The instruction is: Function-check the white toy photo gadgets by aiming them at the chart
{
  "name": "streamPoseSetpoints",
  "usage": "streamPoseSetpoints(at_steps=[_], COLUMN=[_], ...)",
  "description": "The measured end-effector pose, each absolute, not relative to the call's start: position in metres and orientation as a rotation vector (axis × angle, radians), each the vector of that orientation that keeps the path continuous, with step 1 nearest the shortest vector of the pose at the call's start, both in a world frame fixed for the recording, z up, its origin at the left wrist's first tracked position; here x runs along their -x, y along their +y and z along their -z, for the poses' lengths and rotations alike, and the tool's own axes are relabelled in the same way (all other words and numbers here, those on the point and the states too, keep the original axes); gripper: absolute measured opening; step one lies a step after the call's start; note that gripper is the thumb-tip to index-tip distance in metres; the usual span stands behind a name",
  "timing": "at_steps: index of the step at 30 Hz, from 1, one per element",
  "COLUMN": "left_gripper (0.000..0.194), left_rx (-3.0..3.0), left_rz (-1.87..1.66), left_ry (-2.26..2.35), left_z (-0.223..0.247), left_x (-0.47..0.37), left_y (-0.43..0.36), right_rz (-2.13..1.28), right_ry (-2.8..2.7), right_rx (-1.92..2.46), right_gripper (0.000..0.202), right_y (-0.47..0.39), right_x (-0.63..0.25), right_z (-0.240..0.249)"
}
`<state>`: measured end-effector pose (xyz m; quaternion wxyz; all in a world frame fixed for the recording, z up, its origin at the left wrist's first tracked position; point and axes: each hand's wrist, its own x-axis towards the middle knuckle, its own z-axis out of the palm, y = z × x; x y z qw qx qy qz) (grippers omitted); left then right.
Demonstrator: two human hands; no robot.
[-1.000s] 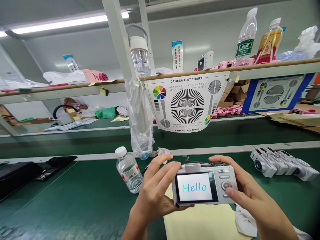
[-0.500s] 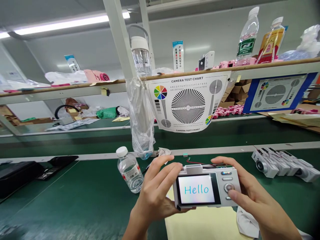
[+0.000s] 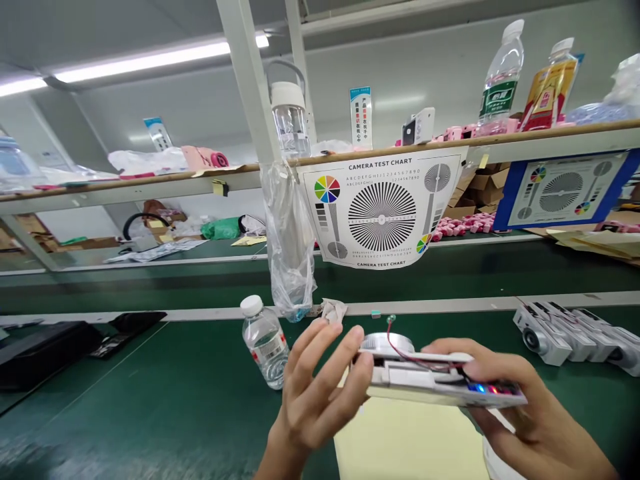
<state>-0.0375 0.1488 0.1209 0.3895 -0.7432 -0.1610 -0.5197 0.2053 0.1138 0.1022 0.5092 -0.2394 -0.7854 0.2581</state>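
So the opened-up camera (image 3: 420,377) sits below the camera test chart (image 3: 383,217), top edge showing. Right hand (image 3: 543,403) grips one end; left hand (image 3: 317,400) has fingers spread at the other, can't tell if gripping. I'd steady both ends, avoid pinching that loose red wire (image 3: 415,361).

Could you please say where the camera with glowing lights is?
In the head view, the camera is lower right of centre, in the right hand, above the yellow sheet.

A camera workshop; test charts (image 3: 383,217) hung over a green bench (image 3: 150,400); a row of cameras (image 3: 570,341).
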Motion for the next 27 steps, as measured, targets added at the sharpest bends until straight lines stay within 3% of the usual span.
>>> streamPoseSetpoints(at_steps=[8,11,14,17,21,25,27], left_gripper=[0.000,0.026,0.060,0.079,0.086,0.087,0.087], left_rx=[1.863,2.098,2.227,2.062,1.976,2.092,2.195], left_rz=[1.408,1.555,1.779,1.802,1.767,1.807,1.821], left_ry=[-0.431,-0.437,-0.468,-0.662,-0.847,-0.957,-0.994], left_z=[-0.123,-0.120,-0.114,-0.111,-0.116,-0.119,-0.119], left_x=[0.035,0.031,0.023,0.019,0.025,0.035,0.037], left_y=[0.140,0.137,0.133,0.131,0.134,0.140,0.143], right_rz=[-0.769,-1.191,-1.827,-2.099,-2.160,-2.073,-1.993], right_ry=[-1.836,-1.638,-1.257,-1.052,-0.975,-0.865,-0.814], right_rx=[0.498,0.485,0.377,0.333,0.336,0.369,0.439], right_gripper=[0.040,0.034,0.053,0.065,0.057,0.035,0.035], right_y=[0.114,0.128,0.153,0.174,0.174,0.155,0.144], right_x=[-0.216,-0.219,-0.203,-0.176,-0.160,-0.173,-0.179], right_z=[-0.087,-0.081,-0.078,-0.072,-0.075,-0.093,-0.103])
